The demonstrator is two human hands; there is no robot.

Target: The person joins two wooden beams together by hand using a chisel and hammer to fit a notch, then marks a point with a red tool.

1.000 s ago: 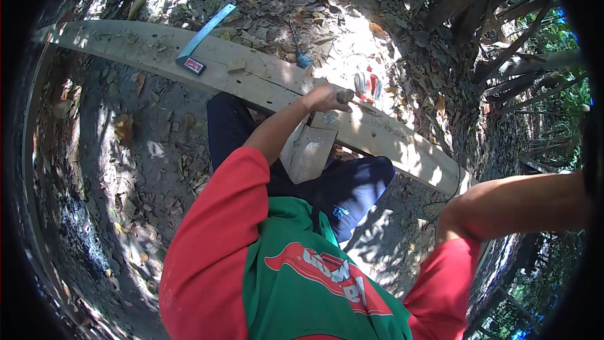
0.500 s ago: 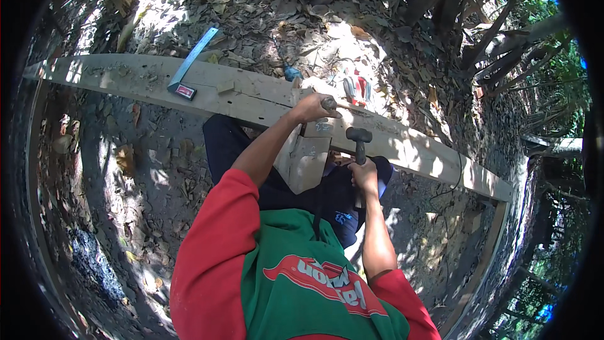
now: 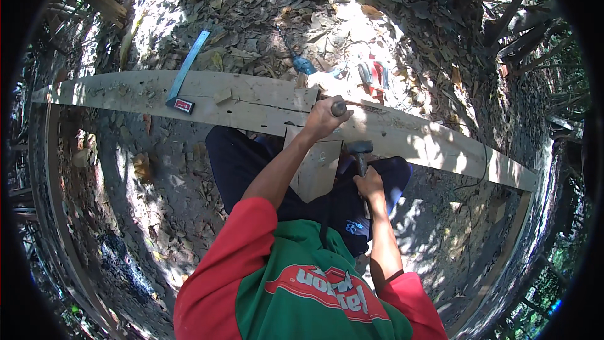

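Observation:
My left hand (image 3: 322, 121) is shut on the round handle of a chisel (image 3: 338, 108) and holds it against a long pale wooden plank (image 3: 251, 104). The plank runs across the view in front of me. My right hand (image 3: 369, 184) grips the handle of a hammer just below that. The dark hammer head (image 3: 360, 147) hangs a short way under the chisel's top. A short flat board (image 3: 318, 167) leans between my legs under the plank.
A blue-bladed try square (image 3: 184, 79) and a small wood block (image 3: 221, 96) lie on the plank to the left. Red-handled tools (image 3: 375, 75) and a blue-handled tool (image 3: 302, 63) rest on the leaf-strewn ground beyond. Wooden rails curve along the left and right rim.
My right arm has swung in from the far right, bringing the hammer up beside the chisel. My left hand has stayed on the chisel at the plank.

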